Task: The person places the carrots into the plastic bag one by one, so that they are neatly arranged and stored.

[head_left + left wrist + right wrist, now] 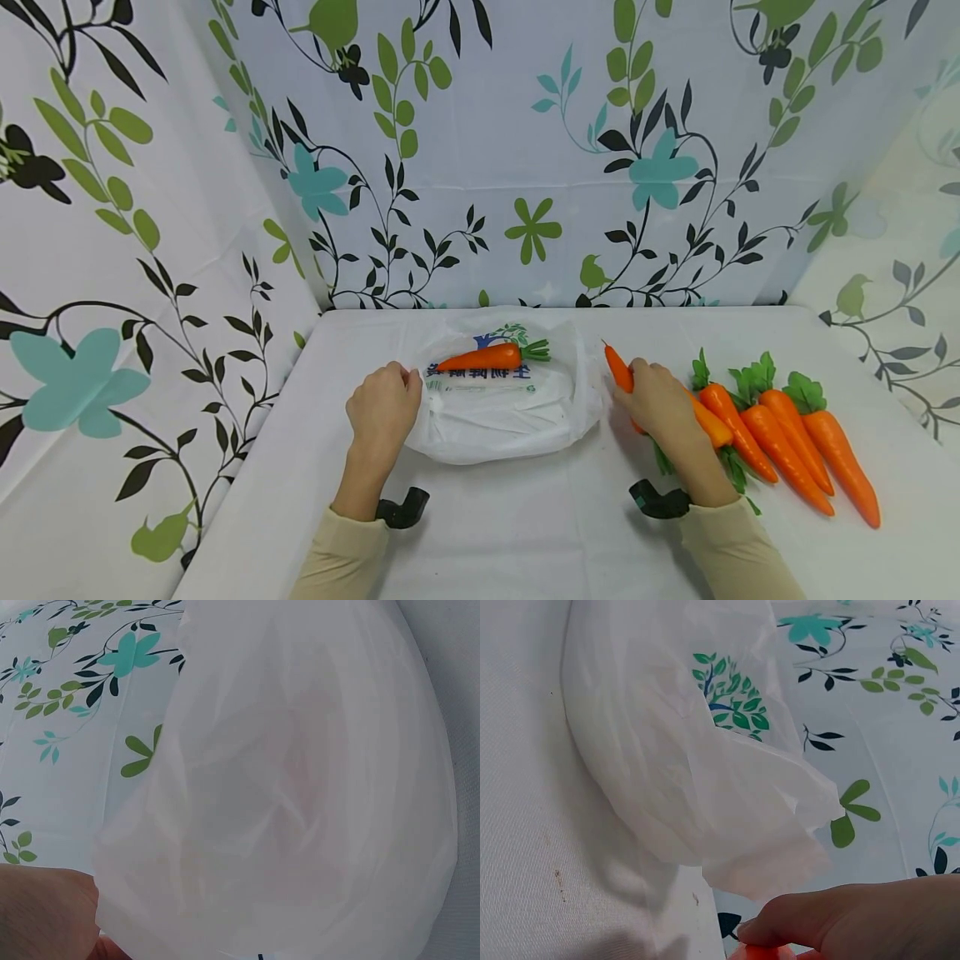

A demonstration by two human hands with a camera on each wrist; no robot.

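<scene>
A white plastic bag (495, 429) with printing lies mouth-up on the table, one orange toy carrot (483, 358) with a green top resting inside. My left hand (384, 408) pinches the bag's left edge; in the left wrist view that hand (45, 915) sits low at the corner beside the bag wall (300, 787). Just right of the bag, my right hand (663, 408) grips another carrot (618, 367), its thin tip pointing up and left. The right wrist view shows the thumb over a bit of this carrot (761, 952), close to the bag's rim (772, 870).
Several carrots (787, 450) with leafy tops lie side by side at the right. A yellower carrot (712, 423) is partly hidden under my right hand. Behind the white table (510, 542) hangs a leaf-patterned cloth (480, 167), which also covers both sides.
</scene>
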